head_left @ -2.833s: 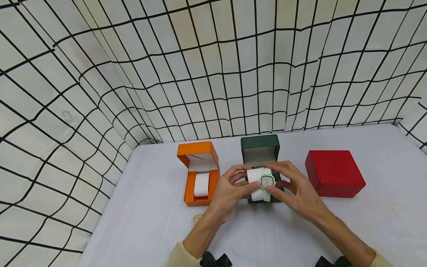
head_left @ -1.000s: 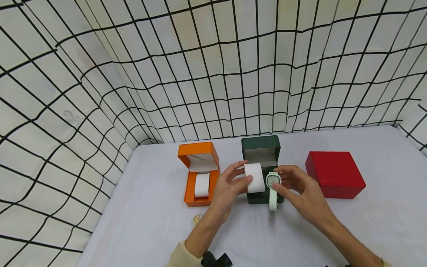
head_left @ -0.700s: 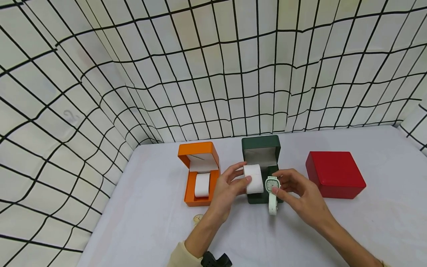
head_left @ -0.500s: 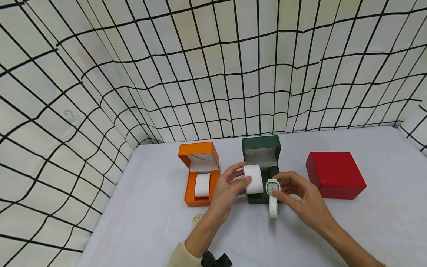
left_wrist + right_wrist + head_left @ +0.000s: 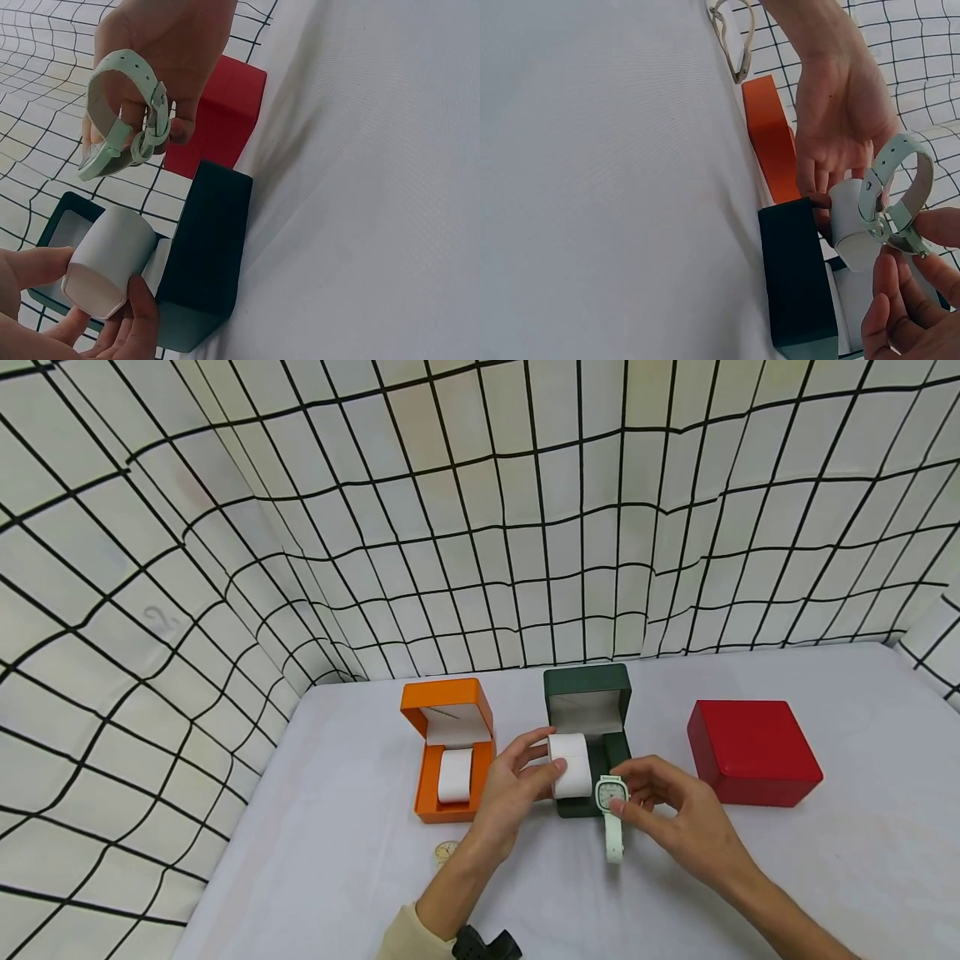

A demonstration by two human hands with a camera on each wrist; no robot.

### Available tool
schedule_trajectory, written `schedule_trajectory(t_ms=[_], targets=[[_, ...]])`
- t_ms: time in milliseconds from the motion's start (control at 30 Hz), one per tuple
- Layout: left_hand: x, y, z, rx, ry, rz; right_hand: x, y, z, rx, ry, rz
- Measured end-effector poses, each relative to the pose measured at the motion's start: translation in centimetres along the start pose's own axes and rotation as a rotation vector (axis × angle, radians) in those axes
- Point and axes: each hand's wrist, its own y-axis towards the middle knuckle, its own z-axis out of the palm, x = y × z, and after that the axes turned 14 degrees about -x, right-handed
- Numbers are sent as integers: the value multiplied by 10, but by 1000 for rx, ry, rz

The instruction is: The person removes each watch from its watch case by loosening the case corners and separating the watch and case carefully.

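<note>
My left hand (image 5: 510, 793) grips a white watch pillow (image 5: 570, 768) between thumb and fingers, above the left part of the open dark green watch box (image 5: 587, 681). The thumb and fingers of my right hand (image 5: 678, 814) pinch a pale mint wristwatch (image 5: 612, 839) by its case. It hangs apart from the pillow, over the box's front right, with its dial facing up. In the left wrist view the watch strap (image 5: 135, 64) is buckled into a loop. The right wrist view shows the bare pillow (image 5: 847, 206) behind the strap.
An open orange watch box (image 5: 446, 693) with a white pillow (image 5: 454, 777) inside stands to the left. A closed red box (image 5: 753, 739) sits right. A second watch (image 5: 445, 852) lies on the white tablecloth (image 5: 337, 827) beside my left forearm. Black netting (image 5: 525, 568) surrounds the table.
The mint watch, around the pillow at first, has come off it and moved right and toward me in my right hand. My left hand still holds the pillow, nearly in place.
</note>
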Motion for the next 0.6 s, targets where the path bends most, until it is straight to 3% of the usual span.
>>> schedule_trajectory(t_ms=[600], targets=[[1, 0, 1, 1, 34, 31, -2, -6, 3, 69, -18, 56]])
